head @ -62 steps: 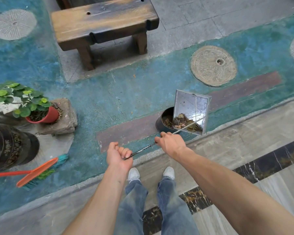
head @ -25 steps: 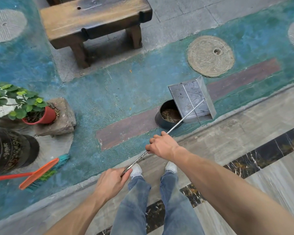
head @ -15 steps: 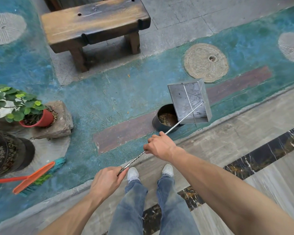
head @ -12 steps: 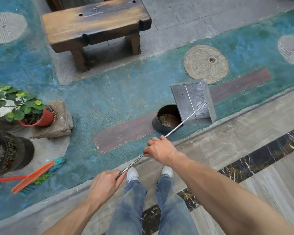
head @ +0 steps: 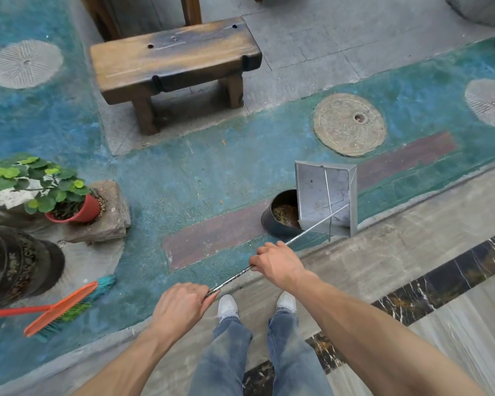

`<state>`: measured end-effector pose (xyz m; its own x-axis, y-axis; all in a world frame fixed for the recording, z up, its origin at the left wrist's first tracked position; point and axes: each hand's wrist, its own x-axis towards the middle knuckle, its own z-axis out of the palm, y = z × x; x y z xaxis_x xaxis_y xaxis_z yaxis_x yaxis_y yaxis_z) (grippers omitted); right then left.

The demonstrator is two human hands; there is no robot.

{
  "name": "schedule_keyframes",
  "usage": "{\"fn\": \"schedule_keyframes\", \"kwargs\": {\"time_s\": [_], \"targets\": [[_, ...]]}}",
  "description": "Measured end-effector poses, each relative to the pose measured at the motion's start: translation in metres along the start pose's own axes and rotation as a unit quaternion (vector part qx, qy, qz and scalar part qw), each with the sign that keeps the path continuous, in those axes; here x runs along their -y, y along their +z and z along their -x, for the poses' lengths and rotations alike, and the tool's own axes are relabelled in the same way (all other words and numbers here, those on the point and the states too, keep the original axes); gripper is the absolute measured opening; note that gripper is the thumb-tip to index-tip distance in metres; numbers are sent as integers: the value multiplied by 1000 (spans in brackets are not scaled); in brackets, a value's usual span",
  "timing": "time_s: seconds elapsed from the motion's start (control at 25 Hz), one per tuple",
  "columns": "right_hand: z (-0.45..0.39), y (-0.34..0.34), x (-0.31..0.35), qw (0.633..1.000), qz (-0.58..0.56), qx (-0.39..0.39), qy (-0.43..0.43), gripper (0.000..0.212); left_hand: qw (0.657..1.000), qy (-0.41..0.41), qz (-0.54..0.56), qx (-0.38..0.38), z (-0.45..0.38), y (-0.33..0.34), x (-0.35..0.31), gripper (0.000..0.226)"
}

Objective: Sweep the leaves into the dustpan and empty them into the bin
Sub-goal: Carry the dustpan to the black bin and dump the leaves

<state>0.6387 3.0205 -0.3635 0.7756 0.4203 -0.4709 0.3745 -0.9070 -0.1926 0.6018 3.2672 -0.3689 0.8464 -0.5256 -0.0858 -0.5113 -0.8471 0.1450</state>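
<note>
Over the bin's (head: 279,224) right rim, both hands, left hand (head: 180,305) and right hand (head: 277,265), grip the dustpan (head: 325,198) handle.

Wooden bench (head: 172,60), potted plant (head: 69,201) on stone block (head: 112,215), round stone discs (head: 349,124) in pavement.

Grey metal dustpan (head: 317,195), orange broom (head: 60,308)

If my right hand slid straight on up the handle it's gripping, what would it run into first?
Probably the metal dustpan: the right hand grips the handle, which runs bare to the pan tilted over the bin.
</note>
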Motion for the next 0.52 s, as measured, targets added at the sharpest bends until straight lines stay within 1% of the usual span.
{"fn": "schedule_keyframes", "kwargs": {"time_s": [0.12, 0.2, 0.24, 0.28, 0.36, 0.4, 0.44, 0.52], "targets": [[1, 7, -1, 1000, -10, -13, -12, 30, 999, -7, 15, 48, 11, 3, 0, 48], [1, 5, 3, 999, -1, 0, -32, 32, 998, -5, 25, 51, 17, 2, 0, 42], [0, 2, 4, 999, -7, 11, -29, 33, 998, -6, 34, 51, 18, -1, 2, 42], [-1, -1, 2, 1000, -18, 4, -22, 33, 998, -7, 43, 47, 15, -4, 2, 43], [-3, -4, -2, 999, -25, -41, -26, 34, 998, -17, 56, 23, 11, -10, 4, 48], [-6, -7, -4, 999, -12, -38, -34, 34, 998, -19, 59, 11, 10, -12, 6, 49], [-8, -7, -3, 999, 2, -17, -42, 34, 998, -20, 61, 4, 13, -13, 9, 51], [-12, -6, 3, 999, 15, 7, -42, 33, 998, -12, 54, -8, 13, -13, 14, 61]]}}
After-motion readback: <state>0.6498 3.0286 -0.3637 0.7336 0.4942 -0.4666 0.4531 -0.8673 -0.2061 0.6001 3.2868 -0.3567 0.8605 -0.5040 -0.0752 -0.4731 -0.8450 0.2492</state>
